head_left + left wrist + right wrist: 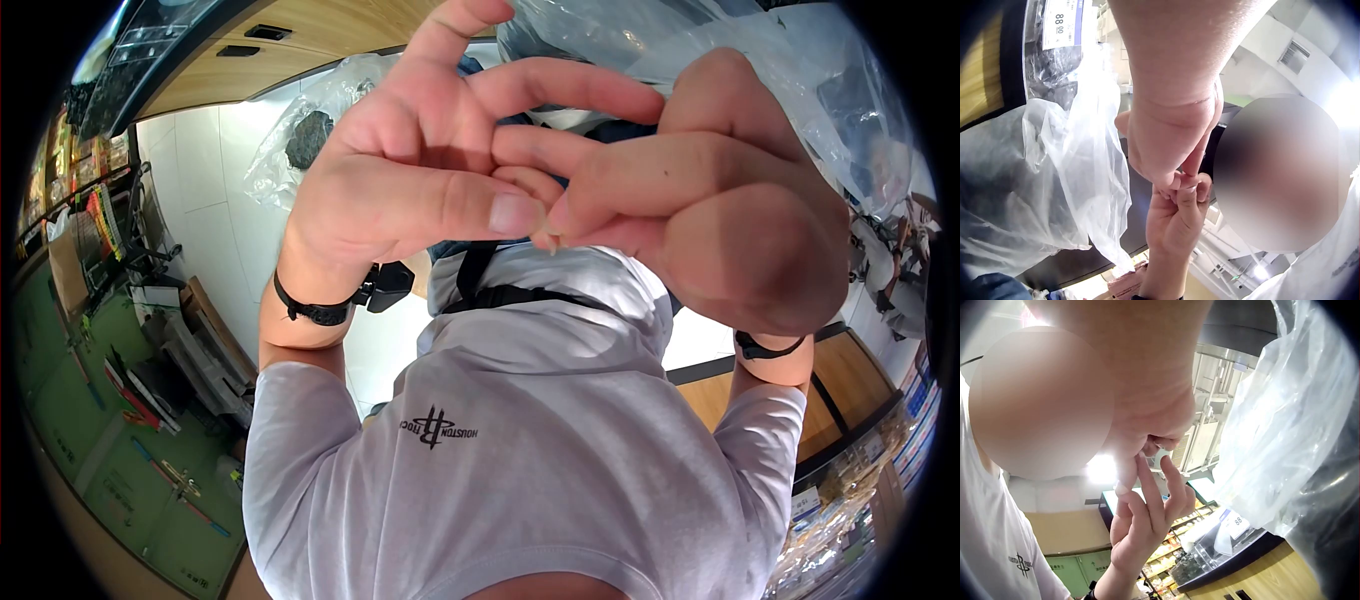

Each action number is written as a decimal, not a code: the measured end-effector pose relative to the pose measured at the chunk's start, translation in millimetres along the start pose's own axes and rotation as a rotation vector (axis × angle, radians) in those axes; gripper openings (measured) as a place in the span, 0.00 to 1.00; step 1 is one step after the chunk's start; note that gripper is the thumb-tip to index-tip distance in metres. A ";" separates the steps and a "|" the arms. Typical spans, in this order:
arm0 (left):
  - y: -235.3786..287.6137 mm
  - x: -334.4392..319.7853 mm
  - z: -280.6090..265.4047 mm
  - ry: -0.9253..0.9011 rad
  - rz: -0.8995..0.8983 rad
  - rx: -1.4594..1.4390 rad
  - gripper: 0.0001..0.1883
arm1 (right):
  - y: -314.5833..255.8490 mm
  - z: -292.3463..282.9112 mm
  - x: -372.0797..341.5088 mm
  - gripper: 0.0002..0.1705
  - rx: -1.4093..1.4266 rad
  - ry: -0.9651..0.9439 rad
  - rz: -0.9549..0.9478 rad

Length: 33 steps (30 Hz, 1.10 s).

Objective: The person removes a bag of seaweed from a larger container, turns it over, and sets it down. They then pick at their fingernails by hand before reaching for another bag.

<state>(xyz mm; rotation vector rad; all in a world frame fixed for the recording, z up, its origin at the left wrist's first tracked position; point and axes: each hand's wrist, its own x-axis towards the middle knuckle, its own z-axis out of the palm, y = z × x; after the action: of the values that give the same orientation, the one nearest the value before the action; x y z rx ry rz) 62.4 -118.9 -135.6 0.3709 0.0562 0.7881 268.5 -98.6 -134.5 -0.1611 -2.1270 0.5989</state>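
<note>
In the head view my two hands meet at the fingertips, raised in front of the torso. The palm of my left hand (410, 175) faces the camera, its thumb stretched toward the other hand and some fingers spread above. My right hand (725, 185) has its fingers curled, their tips right against the left thumb tip and fingers. A tiny pale bit shows where the fingertips meet; I cannot tell whether it is a held thing or a nail. Both wrist views show the same fingertip contact, with the near hand hiding part of it.
Clear plastic bags (620, 40) hang beyond the hands. A wood-fronted counter (320, 40) stands at the upper left, another wooden surface (850, 385) at the lower right. A green panel (120, 470) with assorted items lies left. A price label (1060, 24) reads 88.
</note>
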 end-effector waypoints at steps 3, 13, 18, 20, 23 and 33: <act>3.1 0.3 -1.4 -0.010 -0.015 -0.006 0.52 | 15.0 4.1 -11.1 0.18 0.146 0.104 -0.075; 5.0 0.2 -6.5 -0.050 -0.059 0.059 0.52 | -19.0 2.9 11.2 0.18 -0.160 0.090 0.084; 4.0 1.5 -6.9 -0.056 -0.052 0.065 0.52 | -20.4 5.1 10.8 0.19 -0.112 0.138 0.097; 3.4 3.9 -1.8 -0.056 -0.051 0.080 0.51 | -10.8 10.0 4.6 0.20 -0.098 0.134 0.092; 0.9 5.2 3.8 0.022 0.006 -0.177 0.51 | 6.3 20.4 -7.3 0.20 -0.037 0.308 -0.165; 2.7 2.2 -6.5 0.003 -0.032 0.025 0.50 | -12.1 3.9 0.4 0.18 0.217 0.113 0.093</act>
<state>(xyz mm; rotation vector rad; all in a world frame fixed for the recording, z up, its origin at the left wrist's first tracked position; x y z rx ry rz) 60.9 -113.6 -140.6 0.3918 0.0744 0.7569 266.4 -110.5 -130.4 -0.1696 -1.9397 0.8504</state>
